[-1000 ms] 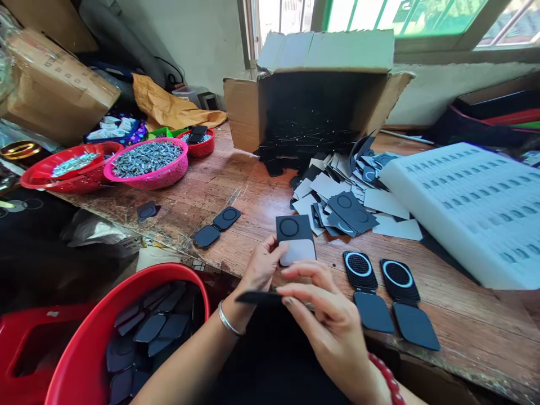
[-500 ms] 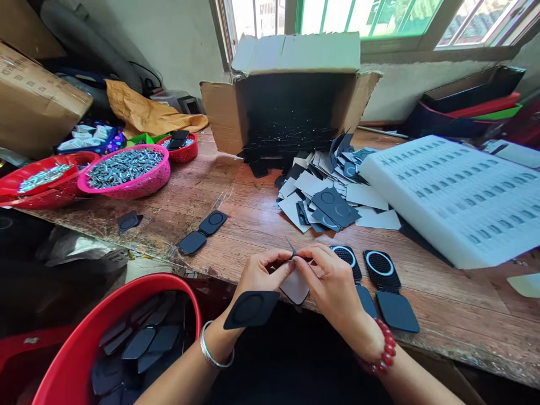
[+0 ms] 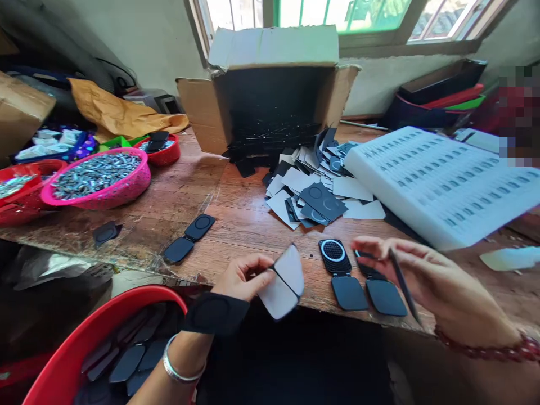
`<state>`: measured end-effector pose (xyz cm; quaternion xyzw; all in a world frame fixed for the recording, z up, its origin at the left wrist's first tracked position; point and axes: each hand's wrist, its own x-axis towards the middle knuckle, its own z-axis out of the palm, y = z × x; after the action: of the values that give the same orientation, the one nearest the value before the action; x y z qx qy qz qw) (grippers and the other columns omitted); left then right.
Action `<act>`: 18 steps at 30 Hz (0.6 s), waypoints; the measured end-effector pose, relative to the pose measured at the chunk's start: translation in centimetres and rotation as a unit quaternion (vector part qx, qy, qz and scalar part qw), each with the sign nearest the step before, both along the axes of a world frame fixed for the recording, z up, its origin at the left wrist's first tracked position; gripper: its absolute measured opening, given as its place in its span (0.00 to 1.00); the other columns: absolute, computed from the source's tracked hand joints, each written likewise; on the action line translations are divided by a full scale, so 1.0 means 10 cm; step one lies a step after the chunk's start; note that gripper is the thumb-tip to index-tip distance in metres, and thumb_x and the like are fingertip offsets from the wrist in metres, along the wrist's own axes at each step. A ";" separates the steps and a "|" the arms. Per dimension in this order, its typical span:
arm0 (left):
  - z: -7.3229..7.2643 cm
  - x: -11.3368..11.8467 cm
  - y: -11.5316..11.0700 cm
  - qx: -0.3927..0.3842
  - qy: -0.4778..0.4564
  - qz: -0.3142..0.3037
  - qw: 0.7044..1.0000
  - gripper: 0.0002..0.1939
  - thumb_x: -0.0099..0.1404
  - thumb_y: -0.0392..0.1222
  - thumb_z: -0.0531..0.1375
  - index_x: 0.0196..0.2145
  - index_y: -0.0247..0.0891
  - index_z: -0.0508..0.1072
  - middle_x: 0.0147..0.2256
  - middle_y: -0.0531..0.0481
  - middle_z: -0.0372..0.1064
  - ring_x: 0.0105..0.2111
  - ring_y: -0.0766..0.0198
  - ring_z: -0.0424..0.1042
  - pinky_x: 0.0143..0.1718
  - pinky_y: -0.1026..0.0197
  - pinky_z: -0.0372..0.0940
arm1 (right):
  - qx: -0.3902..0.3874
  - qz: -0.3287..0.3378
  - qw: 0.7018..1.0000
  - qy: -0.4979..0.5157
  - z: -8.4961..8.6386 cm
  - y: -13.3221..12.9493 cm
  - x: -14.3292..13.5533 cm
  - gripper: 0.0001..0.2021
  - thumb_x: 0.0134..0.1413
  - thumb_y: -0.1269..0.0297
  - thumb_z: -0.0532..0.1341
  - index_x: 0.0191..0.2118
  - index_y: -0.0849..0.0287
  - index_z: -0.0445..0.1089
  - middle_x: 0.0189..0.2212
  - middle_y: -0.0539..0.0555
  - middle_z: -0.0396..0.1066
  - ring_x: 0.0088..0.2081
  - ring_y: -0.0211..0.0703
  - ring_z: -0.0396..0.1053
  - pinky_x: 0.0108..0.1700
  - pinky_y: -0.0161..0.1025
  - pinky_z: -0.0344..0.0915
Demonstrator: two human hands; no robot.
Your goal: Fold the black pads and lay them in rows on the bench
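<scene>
My left hand (image 3: 247, 281) pinches the edge of a two-part folding piece (image 3: 279, 301) with pale grey faces and dark edges, held above the table's front edge. A black sheet with a ring mark (image 3: 217, 313) lies across my left wrist. My right hand (image 3: 439, 281) is off to the right, with a slim dark pointed tool (image 3: 403, 284) between its fingers; its exact kind is unclear. Under and beside that hand lie two open black folding cases, the nearer with a white ring (image 3: 333, 251), the other (image 3: 386, 298) partly hidden by my fingers.
Pale and black cards (image 3: 323, 199) are heaped before an open cardboard box (image 3: 202, 118). A white foam block (image 3: 447, 185) stands at right. Metal parts fill a pink basket (image 3: 145, 180). Another folding case (image 3: 179, 249) lies left. A red tub (image 3: 175, 295) holds black pieces below.
My hands have parted. The right one swung away to the right with the dark tool, while the left kept the folding piece and tilted it into fuller view. The camera turned slightly right.
</scene>
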<state>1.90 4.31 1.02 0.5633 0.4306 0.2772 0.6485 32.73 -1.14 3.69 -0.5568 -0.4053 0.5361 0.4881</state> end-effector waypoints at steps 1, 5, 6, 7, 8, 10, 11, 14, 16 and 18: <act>0.01 0.13 -0.06 -0.012 -0.004 -0.045 0.999 0.11 0.55 0.46 0.67 0.32 0.35 0.76 0.27 0.53 0.72 0.27 0.67 0.68 0.31 0.66 0.63 | -0.023 0.065 0.998 -0.005 0.02 -0.11 -0.02 0.16 0.45 0.48 0.71 0.25 0.57 0.74 0.48 0.62 0.74 0.51 0.58 0.70 0.50 0.50 0.67; 0.00 0.67 -0.31 -0.019 -0.019 -0.197 0.980 0.09 0.59 0.43 0.64 0.35 0.36 0.77 0.31 0.51 0.74 0.30 0.66 0.71 0.34 0.65 0.64 | -0.069 0.217 0.971 -0.068 0.04 -0.53 -0.02 0.16 0.55 0.51 0.66 0.27 0.59 0.75 0.41 0.59 0.74 0.45 0.50 0.69 0.45 0.42 0.64; -0.02 0.77 -0.35 -0.001 -0.016 -0.221 0.975 0.10 0.61 0.43 0.63 0.38 0.37 0.78 0.32 0.50 0.75 0.32 0.65 0.72 0.35 0.65 0.66 | -0.076 0.225 0.969 -0.074 0.02 -0.63 0.04 0.16 0.56 0.51 0.65 0.28 0.60 0.75 0.35 0.56 0.73 0.39 0.46 0.69 0.40 0.39 0.63; -0.04 0.86 -0.38 0.034 -0.007 -0.231 0.972 0.11 0.62 0.42 0.62 0.41 0.37 0.77 0.35 0.49 0.76 0.34 0.63 0.73 0.36 0.63 0.67 | -0.078 0.225 0.968 -0.080 -0.02 -0.74 0.14 0.17 0.57 0.50 0.64 0.28 0.60 0.75 0.30 0.54 0.70 0.33 0.42 0.66 0.36 0.37 0.61; -0.06 0.92 -0.40 0.088 0.011 -0.226 0.970 0.12 0.63 0.42 0.61 0.44 0.37 0.76 0.37 0.48 0.76 0.37 0.61 0.74 0.40 0.61 0.68 | -0.076 0.221 0.968 -0.088 -0.06 -0.86 0.25 0.18 0.57 0.50 0.63 0.28 0.61 0.74 0.27 0.52 0.67 0.30 0.39 0.63 0.34 0.36 0.58; -0.13 1.01 -0.40 0.233 0.065 -0.187 0.952 0.14 0.66 0.42 0.58 0.48 0.38 0.75 0.44 0.45 0.75 0.45 0.57 0.73 0.49 0.55 0.68 | -0.080 0.208 0.968 -0.115 -0.20 -1.13 0.54 0.18 0.57 0.49 0.63 0.27 0.61 0.74 0.25 0.50 0.64 0.29 0.38 0.60 0.33 0.36 0.57; -0.18 1.04 -0.38 0.305 0.096 -0.168 0.933 0.15 0.68 0.42 0.57 0.49 0.38 0.74 0.48 0.43 0.74 0.50 0.56 0.71 0.54 0.52 0.65 | -0.094 0.203 0.966 -0.132 -0.31 -1.29 0.69 0.19 0.56 0.49 0.63 0.27 0.62 0.74 0.25 0.50 0.64 0.29 0.38 0.60 0.33 0.36 0.57; -0.37 1.12 -0.34 0.443 0.174 -0.171 0.863 0.20 0.71 0.47 0.55 0.56 0.38 0.69 0.58 0.40 0.66 0.60 0.51 0.63 0.61 0.45 0.59 | -0.209 0.163 0.946 -0.188 -0.73 -1.79 1.06 0.20 0.53 0.47 0.63 0.26 0.62 0.72 0.25 0.50 0.65 0.29 0.39 0.62 0.33 0.36 0.58; -0.51 1.17 -0.31 0.493 0.209 -0.194 0.822 0.26 0.71 0.53 0.54 0.61 0.36 0.65 0.61 0.37 0.62 0.63 0.48 0.60 0.62 0.42 0.58 | -0.297 0.117 0.921 -0.224 -1.05 -2.08 1.20 0.20 0.53 0.48 0.62 0.24 0.62 0.69 0.21 0.49 0.64 0.25 0.37 0.61 0.31 0.36 0.59; -0.62 1.17 -0.29 0.530 0.231 -0.204 0.790 0.30 0.71 0.56 0.52 0.63 0.35 0.62 0.62 0.35 0.61 0.63 0.45 0.59 0.62 0.38 0.57 | -0.342 0.085 0.904 -0.244 -1.33 -2.28 1.26 0.19 0.55 0.51 0.62 0.23 0.62 0.68 0.20 0.48 0.64 0.24 0.36 0.61 0.30 0.36 0.60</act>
<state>13.63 1.45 -5.18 0.9407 0.2280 0.1847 0.1702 45.30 -23.98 -9.61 -0.7666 -0.3493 0.5283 0.1064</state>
